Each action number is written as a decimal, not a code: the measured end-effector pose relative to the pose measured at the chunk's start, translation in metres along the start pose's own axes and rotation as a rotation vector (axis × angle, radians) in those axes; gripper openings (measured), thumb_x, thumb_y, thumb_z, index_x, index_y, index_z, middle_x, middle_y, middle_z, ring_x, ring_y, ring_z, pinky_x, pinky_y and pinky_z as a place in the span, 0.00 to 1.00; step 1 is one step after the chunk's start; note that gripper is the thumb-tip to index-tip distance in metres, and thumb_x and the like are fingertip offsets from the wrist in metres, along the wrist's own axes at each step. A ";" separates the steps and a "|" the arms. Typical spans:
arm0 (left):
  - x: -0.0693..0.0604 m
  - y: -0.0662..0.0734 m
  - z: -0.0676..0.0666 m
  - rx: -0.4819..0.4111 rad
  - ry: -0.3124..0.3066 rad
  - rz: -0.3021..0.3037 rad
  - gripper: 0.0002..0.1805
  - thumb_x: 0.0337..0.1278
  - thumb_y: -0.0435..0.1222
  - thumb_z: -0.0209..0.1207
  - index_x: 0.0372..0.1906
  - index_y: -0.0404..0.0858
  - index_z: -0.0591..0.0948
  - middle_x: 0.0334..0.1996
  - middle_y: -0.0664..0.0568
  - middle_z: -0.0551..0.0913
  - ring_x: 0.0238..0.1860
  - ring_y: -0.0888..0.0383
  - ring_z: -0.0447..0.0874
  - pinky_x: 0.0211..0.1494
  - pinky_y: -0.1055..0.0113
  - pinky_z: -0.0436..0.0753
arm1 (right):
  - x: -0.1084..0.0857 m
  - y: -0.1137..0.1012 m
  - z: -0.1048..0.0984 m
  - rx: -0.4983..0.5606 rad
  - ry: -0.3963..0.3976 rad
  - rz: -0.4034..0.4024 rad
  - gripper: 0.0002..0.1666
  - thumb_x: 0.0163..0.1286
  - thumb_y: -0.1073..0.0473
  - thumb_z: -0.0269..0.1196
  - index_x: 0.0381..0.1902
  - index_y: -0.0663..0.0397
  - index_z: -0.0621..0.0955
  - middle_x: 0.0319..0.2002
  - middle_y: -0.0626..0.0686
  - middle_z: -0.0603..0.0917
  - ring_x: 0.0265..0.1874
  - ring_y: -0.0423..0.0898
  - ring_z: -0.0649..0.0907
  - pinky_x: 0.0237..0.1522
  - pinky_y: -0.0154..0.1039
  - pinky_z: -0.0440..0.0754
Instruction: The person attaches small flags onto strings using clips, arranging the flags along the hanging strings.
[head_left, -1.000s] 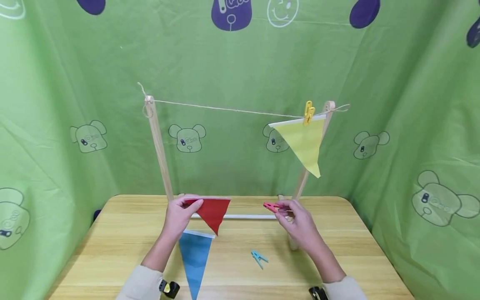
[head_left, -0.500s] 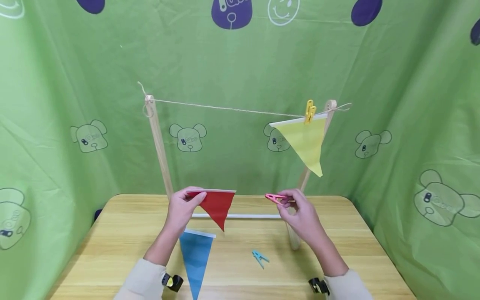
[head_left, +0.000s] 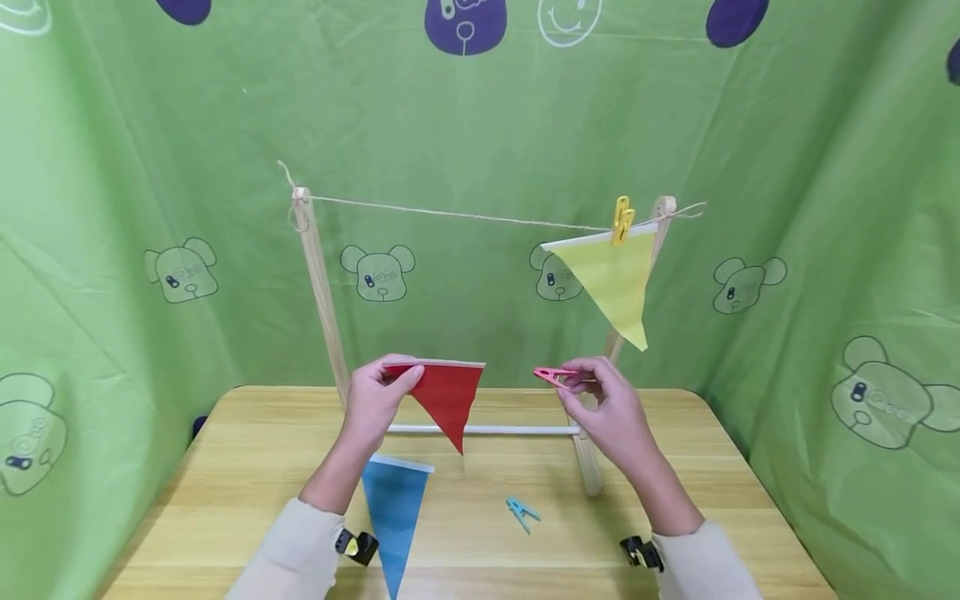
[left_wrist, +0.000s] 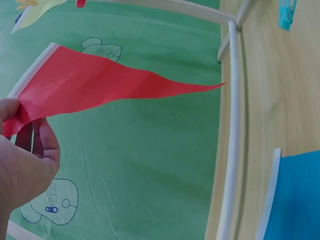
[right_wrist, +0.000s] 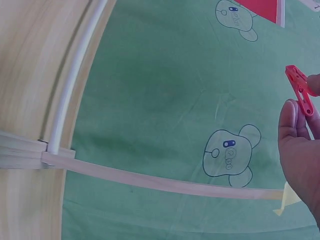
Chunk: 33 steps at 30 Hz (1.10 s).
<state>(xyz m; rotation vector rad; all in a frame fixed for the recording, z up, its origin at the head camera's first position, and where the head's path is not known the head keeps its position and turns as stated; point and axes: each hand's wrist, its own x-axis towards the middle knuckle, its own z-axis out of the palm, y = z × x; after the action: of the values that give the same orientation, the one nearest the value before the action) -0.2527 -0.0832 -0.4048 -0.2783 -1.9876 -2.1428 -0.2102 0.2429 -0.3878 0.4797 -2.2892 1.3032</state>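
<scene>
My left hand [head_left: 378, 398] pinches a red triangular pennant [head_left: 450, 396] by the left end of its white top edge. Its tip hangs downward, well below the string [head_left: 450, 214]. In the left wrist view the pennant [left_wrist: 100, 82] spreads out from between thumb and fingers. Opposite, my right hand [head_left: 611, 408] holds a pink clothespin [head_left: 552, 376] between thumb and fingers, its nose pointing toward the pennant but apart from it. That clothespin [right_wrist: 300, 90] also shows in the right wrist view. On the string at right, a yellow clothespin [head_left: 622, 221] holds a yellow pennant [head_left: 618, 279].
The string runs between two wooden posts, left [head_left: 321, 292] and right [head_left: 587, 462], joined low by a white bar [head_left: 510, 430]. A blue pennant [head_left: 396, 512] and a blue clothespin [head_left: 522, 513] lie on the wooden table [head_left: 660, 467]. A green printed curtain [head_left: 465, 325] surrounds it.
Both hands have risen, carrying the red pennant and the pink clothespin upward. The left hand has also shifted right with the pennant. The hanging yellow pennant stays clipped to the string.
</scene>
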 end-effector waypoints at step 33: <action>0.025 0.046 0.022 -0.090 0.004 0.072 0.12 0.64 0.31 0.68 0.48 0.28 0.86 0.36 0.55 0.89 0.37 0.58 0.85 0.43 0.71 0.86 | 0.055 -0.051 -0.020 0.078 0.032 -0.119 0.21 0.65 0.74 0.70 0.54 0.68 0.79 0.49 0.60 0.84 0.43 0.38 0.83 0.50 0.23 0.83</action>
<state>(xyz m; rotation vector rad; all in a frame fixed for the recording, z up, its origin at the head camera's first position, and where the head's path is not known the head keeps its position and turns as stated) -0.2644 -0.0653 -0.3518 -0.3538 -1.8528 -2.1891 -0.2258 0.2312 -0.3130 0.6073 -2.1559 1.3354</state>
